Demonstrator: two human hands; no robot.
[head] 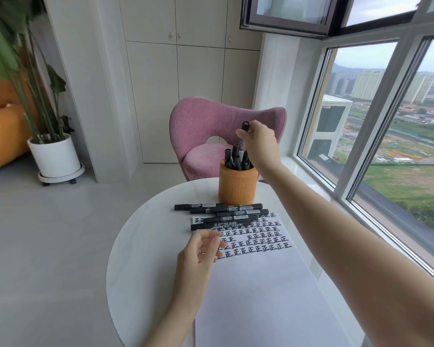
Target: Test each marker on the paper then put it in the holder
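Your hands work apart: the left hand (201,246) sits relaxed and empty at the left edge of the paper (256,284) on the desk (140,259), with five loose markers (226,214) lying crosswise just beyond it at 12 o'clock. Farther out, your right hand (261,144) pinches one marker (241,147), nearly upright, directly above the holder (238,189), its lower end among the stowed markers (232,159). Judged from here, it goes straight down.

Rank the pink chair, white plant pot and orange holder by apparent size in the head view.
Largest: pink chair.
Then white plant pot and orange holder: alike; holder is nearer the camera, so unranked.
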